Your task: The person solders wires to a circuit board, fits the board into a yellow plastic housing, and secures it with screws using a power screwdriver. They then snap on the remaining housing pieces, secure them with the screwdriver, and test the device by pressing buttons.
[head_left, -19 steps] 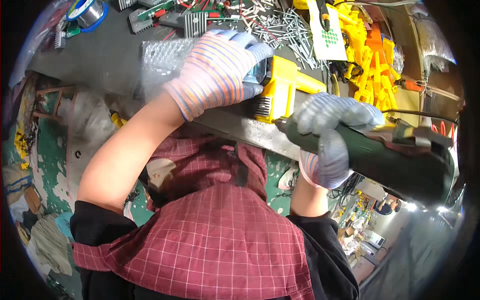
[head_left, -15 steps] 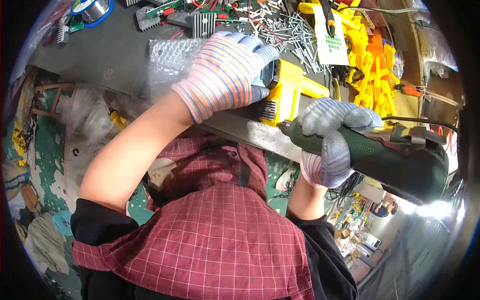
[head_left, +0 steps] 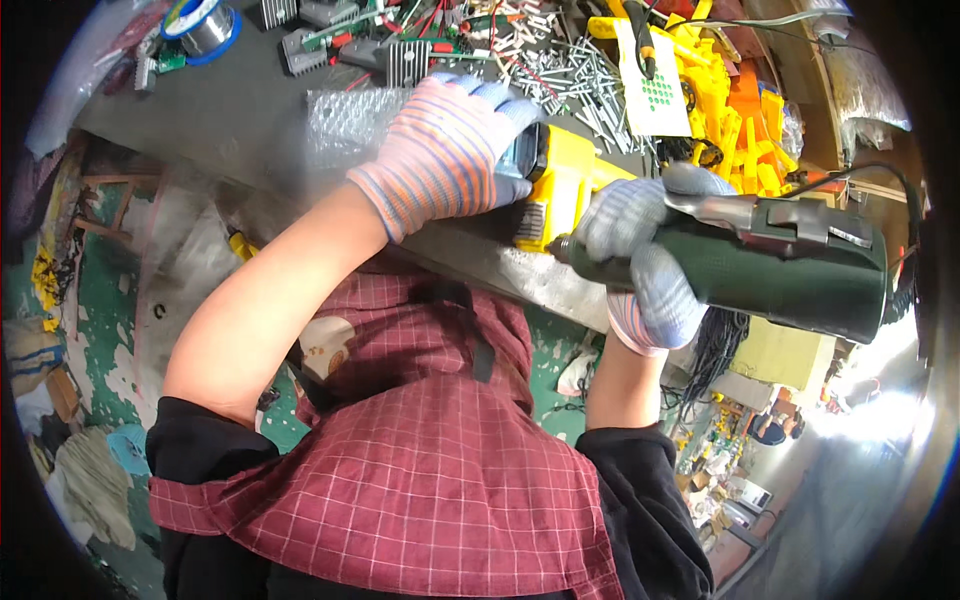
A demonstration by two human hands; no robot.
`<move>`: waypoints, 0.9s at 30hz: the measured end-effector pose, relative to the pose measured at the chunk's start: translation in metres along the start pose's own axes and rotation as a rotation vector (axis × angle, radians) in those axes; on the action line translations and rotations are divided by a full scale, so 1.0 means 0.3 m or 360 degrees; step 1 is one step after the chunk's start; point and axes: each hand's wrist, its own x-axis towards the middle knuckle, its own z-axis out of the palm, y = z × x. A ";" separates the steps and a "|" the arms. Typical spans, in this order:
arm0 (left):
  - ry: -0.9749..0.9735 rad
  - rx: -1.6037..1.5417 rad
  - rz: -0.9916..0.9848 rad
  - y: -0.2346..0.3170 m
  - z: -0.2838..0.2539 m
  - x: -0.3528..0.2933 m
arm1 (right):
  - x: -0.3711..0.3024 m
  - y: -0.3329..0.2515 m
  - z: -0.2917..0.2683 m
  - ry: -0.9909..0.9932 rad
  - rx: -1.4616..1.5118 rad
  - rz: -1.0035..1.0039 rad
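My left hand, in a striped knit glove, grips a yellow plastic housing at the bench's near edge. The housing has a black collar, a dark ribbed patch low on its side, and a yellow arm running right. A bluish translucent part shows between the collar and my fingers. Wrapped round the front of a dark green electric screwdriver is my gloved right hand. The tool lies nearly level, its nose pointing left at the housing's lower right corner. Whether the tip touches the housing, I cannot tell.
Bubble wrap lies left of my left hand. Beyond are circuit boards with heat sinks, scattered screws and a solder spool. A card with green dots and piled yellow housings lie right. The tool's cord loops behind it.
The screwdriver's rear end has swung up, so the tool is closer to level and its metal lever shows more. My left hand keeps its hold on the housing. The whole view has shifted slightly.
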 end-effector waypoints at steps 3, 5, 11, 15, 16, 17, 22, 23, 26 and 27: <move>-0.0013 -0.0051 0.0065 0.011 -0.024 -0.028 | 0.056 -0.065 -0.046 -0.0154 0.0389 -0.0041; -0.0058 -0.0097 0.0067 0.038 -0.036 -0.058 | 0.079 -0.122 -0.099 -0.0220 0.0633 -0.0060; -0.0111 -0.0140 0.0181 0.064 -0.062 -0.110 | 0.037 -0.140 -0.409 0.0569 0.0898 0.0384; -0.0160 -0.0132 0.0166 0.071 -0.060 -0.089 | -0.085 -0.007 -0.574 0.0683 0.1356 0.0451; -0.0173 -0.0129 0.0156 0.068 -0.060 -0.084 | -0.094 0.002 -0.550 0.0937 0.1337 0.0398; -0.0176 -0.0155 0.0182 0.056 -0.045 -0.086 | -0.101 0.008 -0.540 0.1190 0.1311 0.0347; -0.0293 -0.0209 0.0050 0.077 -0.075 -0.075 | -0.133 0.002 -0.625 0.0860 0.1528 0.0318; -0.0299 -0.0248 0.0050 0.077 -0.080 -0.074 | -0.146 0.012 -0.651 0.0805 0.1633 0.0235; -0.0337 -0.0346 0.0097 0.078 -0.081 -0.033 | -0.147 0.013 -0.652 0.1153 0.1368 0.0197; -0.0351 -0.0290 0.0069 0.078 -0.085 -0.046 | -0.131 0.050 -0.632 0.1321 0.1282 0.0205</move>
